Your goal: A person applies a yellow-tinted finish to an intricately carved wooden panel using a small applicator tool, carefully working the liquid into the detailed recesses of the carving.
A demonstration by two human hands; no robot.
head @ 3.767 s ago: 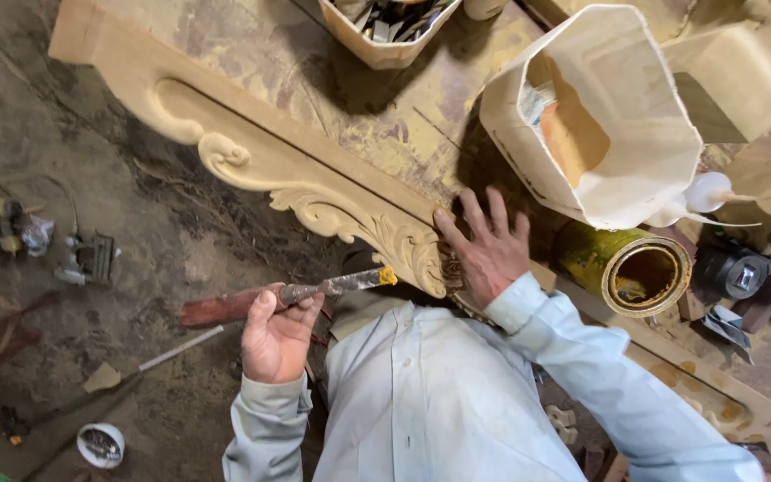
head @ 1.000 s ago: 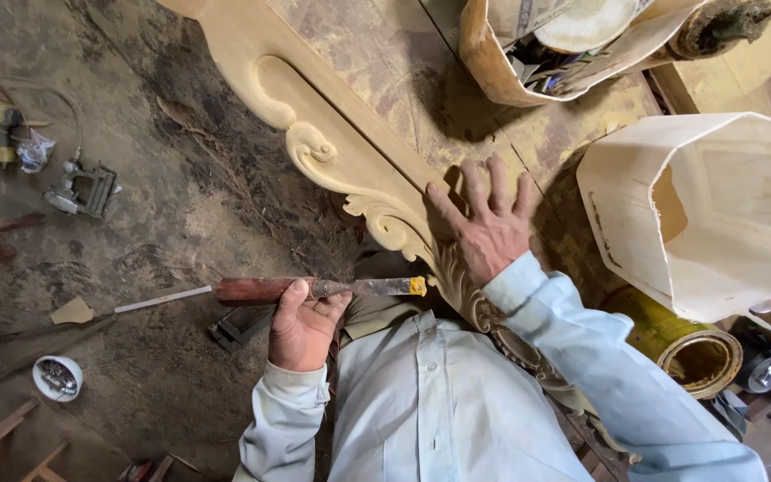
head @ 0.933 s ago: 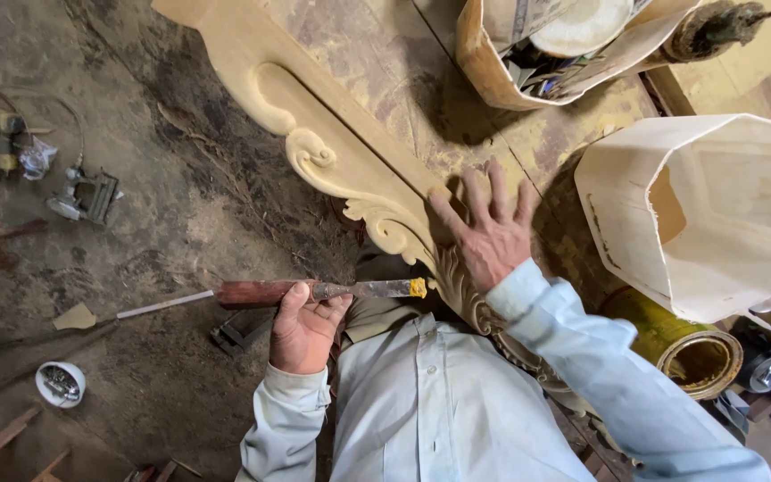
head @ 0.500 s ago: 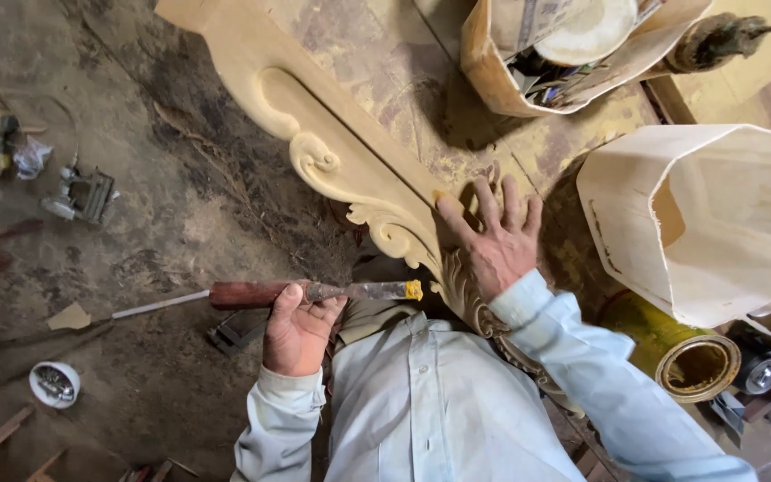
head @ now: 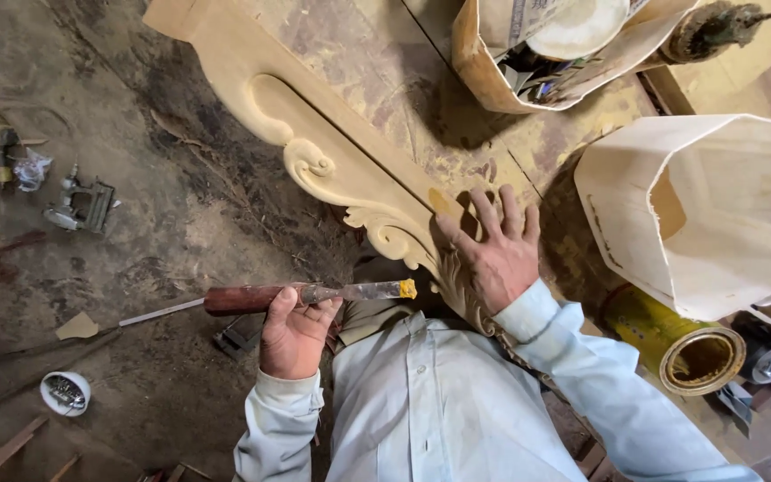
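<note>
Your right hand point(head: 497, 259) lies flat, fingers spread, on the stiff carved wooden panel point(head: 332, 165), while just beside its scrollwork your left hand point(head: 292, 335) grips the rigid putty knife point(head: 314, 295) mid-handle.

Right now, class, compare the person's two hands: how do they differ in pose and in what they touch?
The left hand is curled in a fist around a chisel; the right hand lies flat with fingers spread. The left hand hangs off the bench above the floor; the right hand presses on the carved wooden board. Both are bare, with pale blue sleeves.
</note>
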